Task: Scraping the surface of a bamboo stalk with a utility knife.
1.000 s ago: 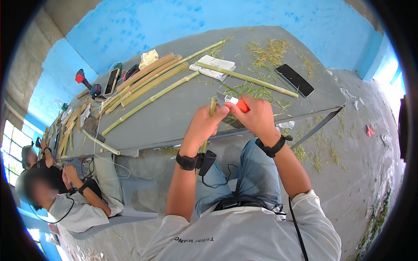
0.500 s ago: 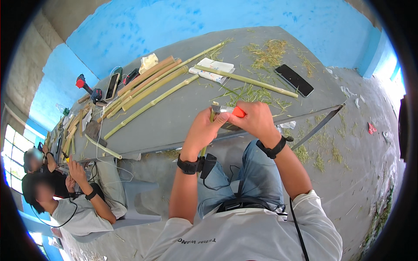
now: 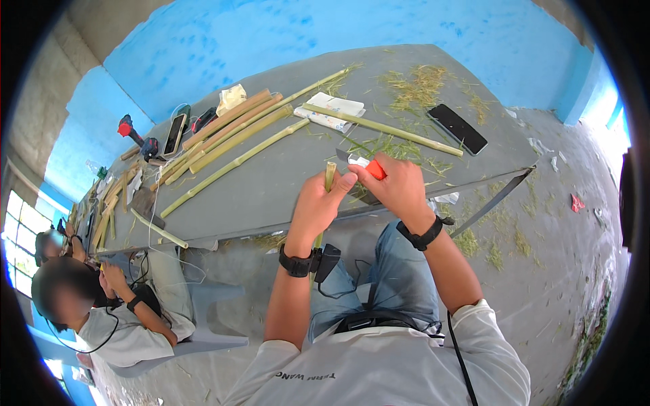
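My left hand (image 3: 318,203) is closed round a thin green bamboo stick (image 3: 330,174). Its cut end sticks up above my fingers, and the lower part runs down past my wrist toward my lap. In my right hand (image 3: 396,188) is a knife (image 3: 376,170) with an orange handle and a grey blade wrapped in white near the handle. The blade points up and left, just right of the stick's end and apart from it. My left thumb reaches across to the right hand by the handle.
On the grey table (image 3: 271,177) lie several bamboo poles (image 3: 237,157), a bamboo strip on white paper (image 3: 338,105), a black phone (image 3: 458,127), green shavings (image 3: 416,84) and a red-black power drill (image 3: 139,139). At left a co-worker (image 3: 128,331) sits on a grey chair (image 3: 220,318).
The knife blade has come off the top of the bamboo stick and moved slightly right, so the stick's end shows. At left, the co-worker's raised hands have dropped lower.
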`<action>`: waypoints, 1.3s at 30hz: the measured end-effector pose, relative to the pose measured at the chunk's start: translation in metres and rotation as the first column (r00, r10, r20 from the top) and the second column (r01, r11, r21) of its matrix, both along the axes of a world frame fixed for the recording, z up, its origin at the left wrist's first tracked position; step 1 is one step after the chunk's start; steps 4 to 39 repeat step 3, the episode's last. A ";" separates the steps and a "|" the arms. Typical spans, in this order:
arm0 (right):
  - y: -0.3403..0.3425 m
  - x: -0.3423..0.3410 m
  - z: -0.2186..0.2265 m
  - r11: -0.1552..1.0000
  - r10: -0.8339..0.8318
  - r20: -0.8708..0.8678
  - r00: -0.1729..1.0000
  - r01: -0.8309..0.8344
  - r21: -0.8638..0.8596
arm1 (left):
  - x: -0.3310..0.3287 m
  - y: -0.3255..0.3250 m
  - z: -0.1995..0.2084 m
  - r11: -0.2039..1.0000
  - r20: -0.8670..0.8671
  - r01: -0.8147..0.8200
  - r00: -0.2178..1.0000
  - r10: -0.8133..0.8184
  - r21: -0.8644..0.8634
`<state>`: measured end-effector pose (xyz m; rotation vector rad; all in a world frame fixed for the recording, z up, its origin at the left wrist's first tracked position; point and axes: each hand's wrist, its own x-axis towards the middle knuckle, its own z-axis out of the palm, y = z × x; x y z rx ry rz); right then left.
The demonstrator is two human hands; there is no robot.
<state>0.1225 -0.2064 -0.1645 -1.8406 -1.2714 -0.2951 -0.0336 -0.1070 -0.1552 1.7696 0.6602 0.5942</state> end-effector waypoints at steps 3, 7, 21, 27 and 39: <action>-0.001 0.003 -0.002 0.998 0.042 0.026 0.999 -0.040 -0.052 | -0.001 -0.003 0.008 0.995 -0.037 0.009 0.999 -0.013 -0.098; -0.001 0.003 -0.002 0.998 0.042 0.026 0.999 -0.040 -0.052 | -0.001 -0.003 0.008 0.995 -0.037 0.009 0.999 -0.013 -0.098; -0.001 0.003 -0.002 0.998 0.042 0.026 0.999 -0.040 -0.052 | -0.001 -0.003 0.008 0.995 -0.037 0.009 0.999 -0.013 -0.098; -0.001 0.003 -0.002 0.998 0.042 0.026 0.999 -0.040 -0.052 | -0.001 -0.003 0.008 0.995 -0.037 0.009 0.999 -0.013 -0.098; -0.001 0.003 -0.002 0.998 0.042 0.026 0.999 -0.040 -0.052 | -0.001 -0.003 0.008 0.995 -0.037 0.009 0.999 -0.013 -0.098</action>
